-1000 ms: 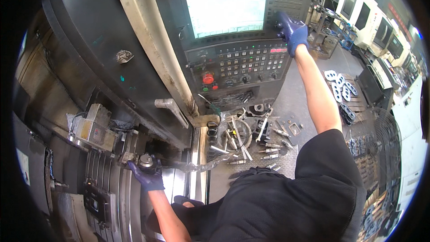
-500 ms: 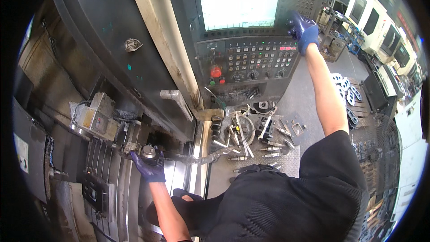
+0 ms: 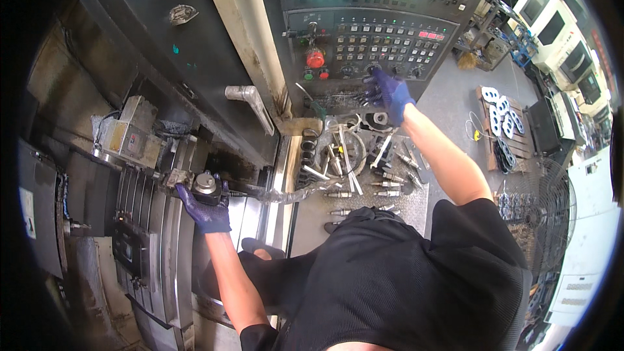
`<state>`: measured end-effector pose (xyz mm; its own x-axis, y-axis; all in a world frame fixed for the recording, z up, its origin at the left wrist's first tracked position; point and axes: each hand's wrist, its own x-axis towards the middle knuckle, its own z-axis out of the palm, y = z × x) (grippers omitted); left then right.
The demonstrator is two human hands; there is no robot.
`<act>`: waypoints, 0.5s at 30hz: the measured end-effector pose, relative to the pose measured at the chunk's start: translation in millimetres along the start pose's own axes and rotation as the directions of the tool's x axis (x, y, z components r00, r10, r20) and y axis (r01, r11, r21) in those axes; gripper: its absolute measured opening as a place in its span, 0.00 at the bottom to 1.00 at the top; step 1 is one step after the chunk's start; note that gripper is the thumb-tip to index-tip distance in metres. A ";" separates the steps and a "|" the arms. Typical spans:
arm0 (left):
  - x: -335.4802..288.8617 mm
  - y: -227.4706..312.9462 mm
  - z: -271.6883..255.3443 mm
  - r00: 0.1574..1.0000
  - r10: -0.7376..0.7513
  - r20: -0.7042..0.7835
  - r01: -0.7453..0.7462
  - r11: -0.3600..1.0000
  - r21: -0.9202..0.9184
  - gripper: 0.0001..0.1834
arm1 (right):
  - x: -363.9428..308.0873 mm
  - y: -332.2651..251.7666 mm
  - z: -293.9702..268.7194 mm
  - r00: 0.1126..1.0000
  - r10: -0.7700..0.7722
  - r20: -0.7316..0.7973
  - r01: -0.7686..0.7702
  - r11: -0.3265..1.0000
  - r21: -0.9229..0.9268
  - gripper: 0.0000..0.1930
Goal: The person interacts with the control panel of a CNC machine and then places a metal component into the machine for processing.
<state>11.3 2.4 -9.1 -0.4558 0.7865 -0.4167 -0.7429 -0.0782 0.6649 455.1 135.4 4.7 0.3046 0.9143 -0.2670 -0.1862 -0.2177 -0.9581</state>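
My left hand (image 3: 207, 211), in a purple-blue glove, is wrapped around a handwheel pendant (image 3: 206, 185) with a round grey dial on top. Its cable runs off to the right, sheathed in clear plastic. The pendant is beside a metal block inside the machine, above the slotted table (image 3: 133, 221). My right hand (image 3: 392, 96), gloved alike, reaches the lower edge of the control panel (image 3: 383, 26). Its fingertips are at a black rotary knob (image 3: 372, 68), which they partly cover. A red emergency stop button (image 3: 315, 58) lies to the left of that hand.
A dark sliding door (image 3: 175, 52) with a metal handle (image 3: 250, 104) stands between machine interior and panel. Below the panel, several toolholders (image 3: 390, 193) and loose rods lie on a metal plate. A caged fan (image 3: 543, 208) and a pallet of metal parts (image 3: 500, 120) are at right.
My right hand has come down and left from the keys beside the screen to the knob row. The view has tilted downward. My left hand still holds the pendant.
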 end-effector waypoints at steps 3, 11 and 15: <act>0.1 1.1 -5.9 1.000 -0.009 0.019 0.009 1.000 0.001 0.33 | 3.8 20.7 6.8 0.951 0.261 0.163 -0.286 0.945 0.155 0.22; -0.2 0.2 -2.3 1.000 -0.024 -0.010 0.023 1.000 -0.015 0.33 | 49.5 47.1 47.0 0.935 0.234 0.266 -0.311 0.902 0.299 0.14; 0.6 5.9 -9.6 0.999 -0.031 -0.005 0.031 0.998 -0.046 0.32 | 45.5 40.8 57.7 0.941 0.241 0.239 -0.305 0.909 0.284 0.13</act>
<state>1.8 -3.5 -11.4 -0.4347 0.7856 -0.4404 -0.7784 -0.0818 0.6224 407.5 187.8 -40.6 0.0182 0.8893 -0.4569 -0.5272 -0.3798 -0.7602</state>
